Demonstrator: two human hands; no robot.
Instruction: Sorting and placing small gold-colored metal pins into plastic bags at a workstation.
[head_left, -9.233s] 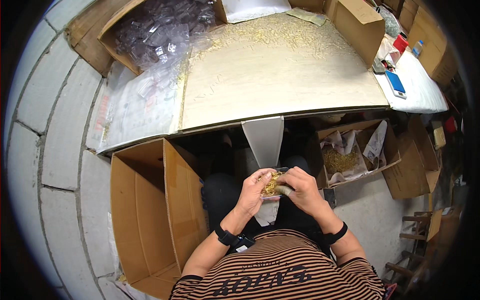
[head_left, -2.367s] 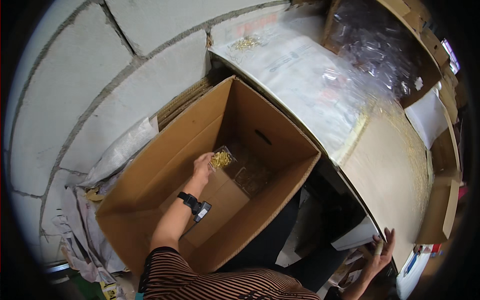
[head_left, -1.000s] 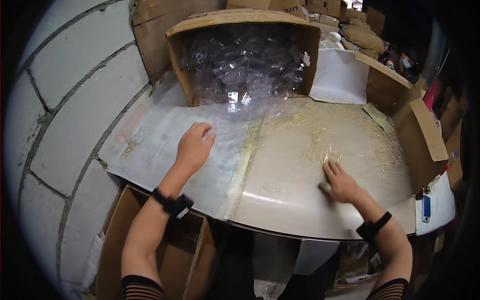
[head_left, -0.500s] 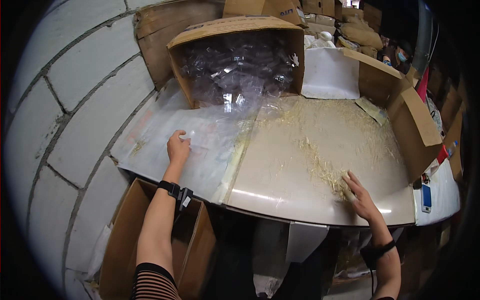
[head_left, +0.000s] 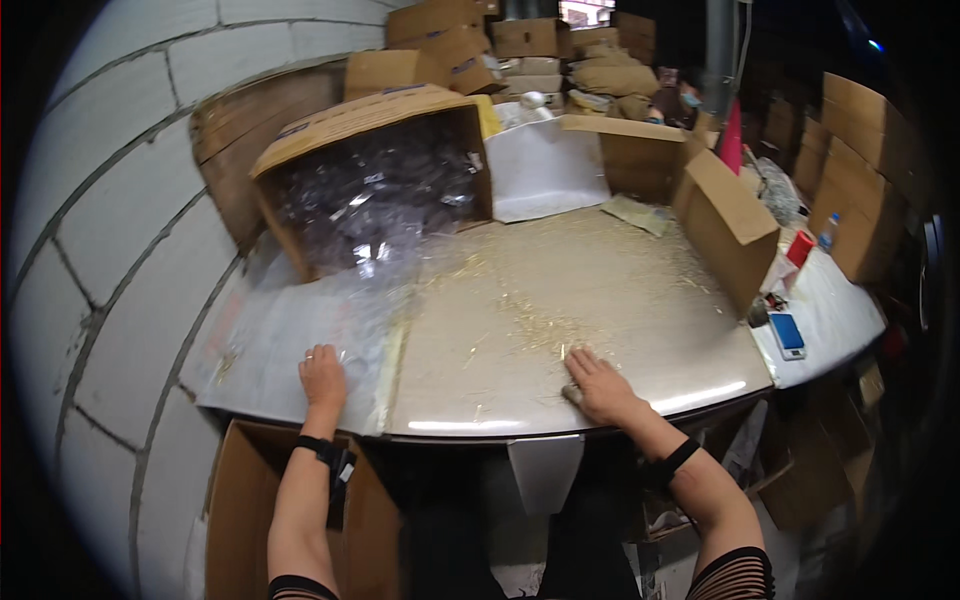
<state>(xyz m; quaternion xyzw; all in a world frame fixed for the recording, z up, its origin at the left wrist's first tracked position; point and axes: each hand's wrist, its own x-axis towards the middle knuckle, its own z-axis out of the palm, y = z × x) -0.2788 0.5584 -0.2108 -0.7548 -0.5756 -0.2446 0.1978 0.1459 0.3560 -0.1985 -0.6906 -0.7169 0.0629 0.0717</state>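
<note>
My left hand point(head_left: 322, 378) rests near the front edge of the plastic-covered left part of the table, its fingers bent and close together. Anything under those fingers is too clear or hidden to make out. Palm down, my right hand point(head_left: 604, 390) lies on the beige table surface point(head_left: 480, 385) with fingers stretched out and nothing gripped. Its thumb looks wrapped in something greyish. Just beyond its fingertips lie loose thin golden strands point(head_left: 535, 325). A cardboard box point(head_left: 365, 105) on its side, its mouth toward me, spills clear plastic packaging point(head_left: 375, 205) onto the sheeting.
Upright cardboard flaps point(head_left: 735, 230) and a white panel point(head_left: 545, 170) border the table. To the right, a blue-faced device point(head_left: 787, 335) sits by a red roll point(head_left: 800, 248). Below my left forearm stands an open carton point(head_left: 235, 500). A block wall point(head_left: 130, 290) rises at left; a person point(head_left: 672, 105) is far back.
My view has swung right. My right hand has moved left along the table, nearer my left hand, and its fingers now lie flatter. My left hand has drawn back toward the front edge.
</note>
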